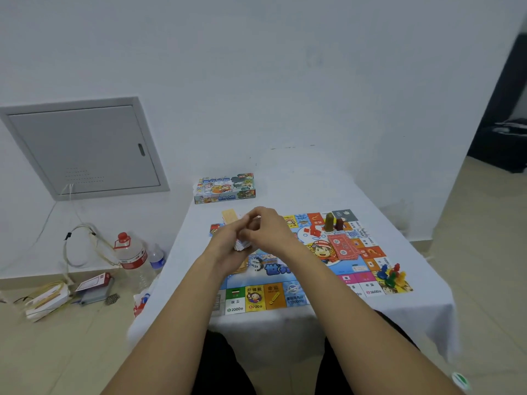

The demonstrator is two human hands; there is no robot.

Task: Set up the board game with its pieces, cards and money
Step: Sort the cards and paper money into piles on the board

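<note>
Head view, frame centre: left hand [225, 246] and right hand [269, 232] grip a card stack [241, 246] over the board [285, 297], printed "2000", "700", "3600".

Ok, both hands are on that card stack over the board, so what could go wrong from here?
The stack of cards sits between the left hand and right hand above the board; loose cards could slip and scatter. The right forearm passes near the pawns and could knock them.
</note>
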